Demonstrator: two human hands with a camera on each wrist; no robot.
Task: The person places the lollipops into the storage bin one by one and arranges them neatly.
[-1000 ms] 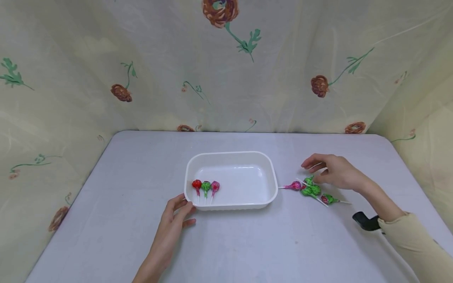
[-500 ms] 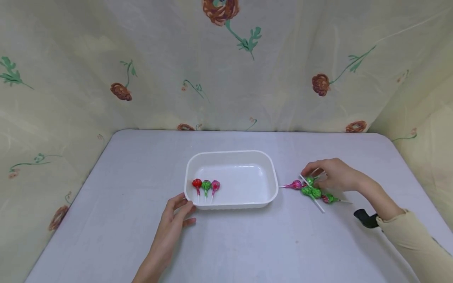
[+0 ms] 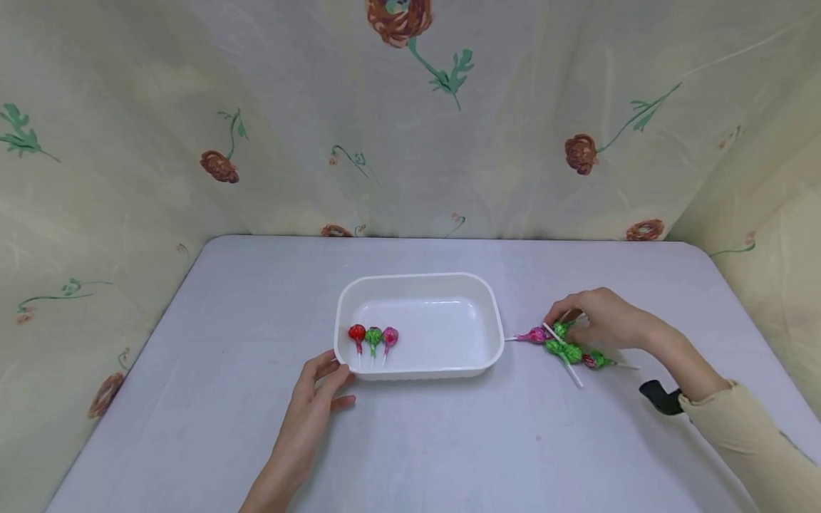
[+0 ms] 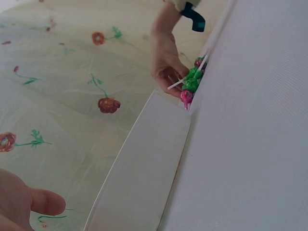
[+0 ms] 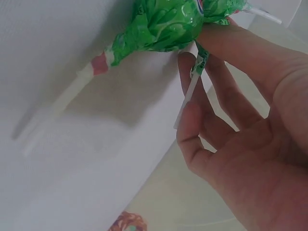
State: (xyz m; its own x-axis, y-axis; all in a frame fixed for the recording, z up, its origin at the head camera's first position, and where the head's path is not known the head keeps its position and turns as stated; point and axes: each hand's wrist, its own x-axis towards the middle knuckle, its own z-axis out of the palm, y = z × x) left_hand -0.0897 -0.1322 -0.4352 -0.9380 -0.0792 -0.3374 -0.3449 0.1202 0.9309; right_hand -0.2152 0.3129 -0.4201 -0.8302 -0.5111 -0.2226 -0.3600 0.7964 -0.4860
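My right hand (image 3: 603,320) pinches a green-wrapped lollipop at the far side of a small pile; its stick (image 5: 187,101) hangs past my curled fingers in the right wrist view. Nearer the camera there, another green lollipop (image 5: 168,21) points its stick down and left. The pile also has a pink lollipop (image 3: 534,335) and a green-and-red one (image 3: 598,360). My left hand (image 3: 308,413) rests relaxed fingers at the near left corner of a white tray (image 3: 417,277), thumb away from it. Inside lie a red lollipop (image 3: 356,333), a green one (image 3: 373,338) and a pink one (image 3: 390,338), side by side.
The pink lollipop's stick in the pile reaches the tray's right wall. A white-covered table (image 3: 436,449) carries everything. Flowered curtains (image 3: 288,142) hang behind and along both sides. A black band (image 3: 662,397) shows at my right wrist.
My right hand has come down onto the pile and its fingers have closed in. The near green lollipop's stick has swung more toward me. My left hand and the tray keep their places.
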